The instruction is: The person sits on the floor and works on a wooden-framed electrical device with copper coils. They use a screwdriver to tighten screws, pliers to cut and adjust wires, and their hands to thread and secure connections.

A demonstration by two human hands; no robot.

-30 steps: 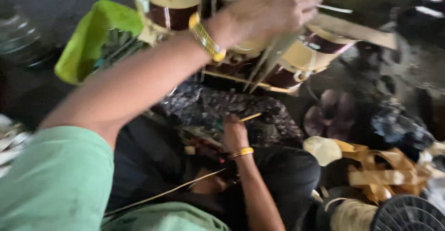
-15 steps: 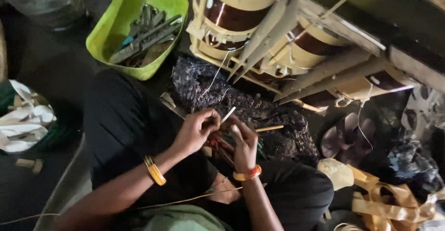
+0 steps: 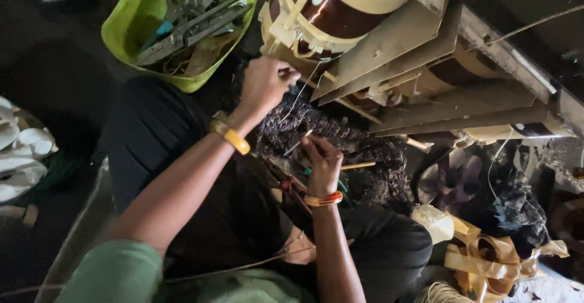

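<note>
Two hands, one bangle on each wrist: the left hand (image 3: 266, 84) is raised to the one brown coil (image 3: 331, 14), fingers pinched together on a thin pale wire (image 3: 296, 99) that runs down toward the right hand (image 3: 322, 160). The right hand's fingers are closed on a small item too dim to identify, above a dark patterned cloth (image 3: 340, 142). One green tub (image 3: 131, 29) of metal tools sits left of the coil; one thin stick (image 3: 358, 165) lies just beside the right hand.

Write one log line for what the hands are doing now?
left hand: pinching thin wire at brown coil | right hand: holding stick | green tub: tools
</note>
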